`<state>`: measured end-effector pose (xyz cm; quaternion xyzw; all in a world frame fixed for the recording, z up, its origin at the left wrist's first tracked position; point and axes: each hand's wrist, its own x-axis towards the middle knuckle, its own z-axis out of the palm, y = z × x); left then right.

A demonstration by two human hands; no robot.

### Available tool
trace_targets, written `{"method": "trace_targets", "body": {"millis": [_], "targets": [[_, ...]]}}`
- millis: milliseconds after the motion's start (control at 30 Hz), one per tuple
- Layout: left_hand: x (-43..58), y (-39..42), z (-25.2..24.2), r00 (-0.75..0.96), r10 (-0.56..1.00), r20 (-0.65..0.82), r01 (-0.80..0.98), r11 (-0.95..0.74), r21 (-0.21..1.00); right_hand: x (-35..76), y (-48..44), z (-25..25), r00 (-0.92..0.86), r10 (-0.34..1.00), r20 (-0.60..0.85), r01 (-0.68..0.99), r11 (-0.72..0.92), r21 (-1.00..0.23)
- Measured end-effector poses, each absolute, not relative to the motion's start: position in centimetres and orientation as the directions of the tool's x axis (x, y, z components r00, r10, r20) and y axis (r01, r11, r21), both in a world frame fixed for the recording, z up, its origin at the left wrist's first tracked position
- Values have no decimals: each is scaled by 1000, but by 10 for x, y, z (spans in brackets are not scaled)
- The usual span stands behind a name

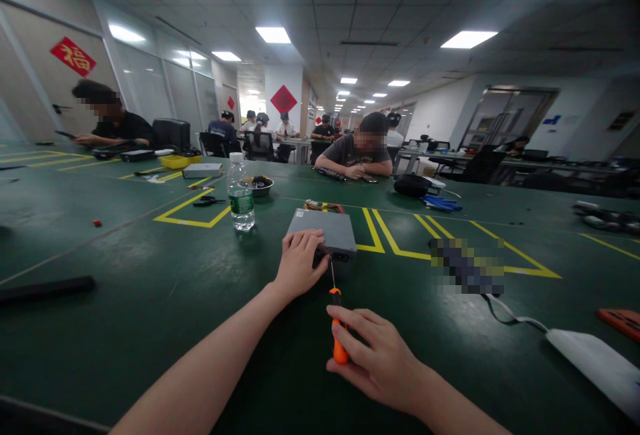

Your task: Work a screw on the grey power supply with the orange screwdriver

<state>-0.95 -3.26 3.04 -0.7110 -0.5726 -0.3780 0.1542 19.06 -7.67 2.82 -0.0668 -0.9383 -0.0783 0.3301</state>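
A grey metal computer power supply [336,230] lies on the green table, its socket side facing me and a bundle of coloured wires [325,207] behind it. My left hand [301,258] grips its near left corner, fingers on the top and thumb at the front face. Between the fingers and thumb of my right hand [377,352] is a screwdriver with an orange and black handle [340,348]. Its thin shaft points away from me, and the tip meets the front face near my left thumb. The exact contact spot is too small to make out.
A water bottle [241,195] stands left of the power supply, near a metal bowl [259,186] of dark bits. A black bar [47,290] lies at left. Rightward are a blurred dark object [465,267], a white cable and blue gloves [442,203]. People sit across the table.
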Motion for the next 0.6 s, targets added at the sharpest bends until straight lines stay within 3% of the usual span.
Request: {"method": "trace_targets", "body": {"millis": [167,267,433,600], "targets": [[-10,-32,30,58,697,715,931,-296,212,191,-78,29,-808,134,573,188,981,36],[-10,-32,30,63,695,716,933,-296,205,189,-81,34,-846,120,520,185,980,74],[-10,-32,30,61,698,714,933,-294,208,188,-80,35,-827,60,559,156,980,125],[-11,-33,30,64,694,717,929,-304,211,189,-78,25,-823,115,557,180,982,63]]}}
